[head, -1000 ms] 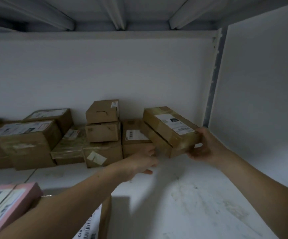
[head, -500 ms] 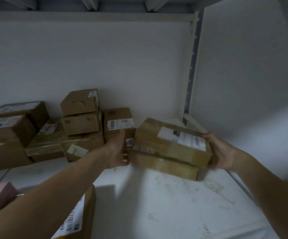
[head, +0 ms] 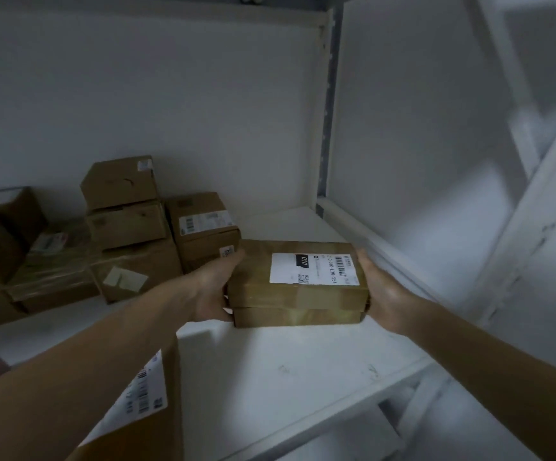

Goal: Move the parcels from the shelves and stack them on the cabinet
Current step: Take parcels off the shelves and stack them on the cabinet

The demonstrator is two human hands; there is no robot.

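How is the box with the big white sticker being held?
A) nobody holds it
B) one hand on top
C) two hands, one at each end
C: the left hand grips one end of the labelled parcel and the right hand grips the other end.

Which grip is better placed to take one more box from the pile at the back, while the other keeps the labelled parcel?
Probably the left grip: it holds the left end of the labelled parcel, right beside the pile; the right grip is on the far end.

white shelf bears stacked cardboard boxes.
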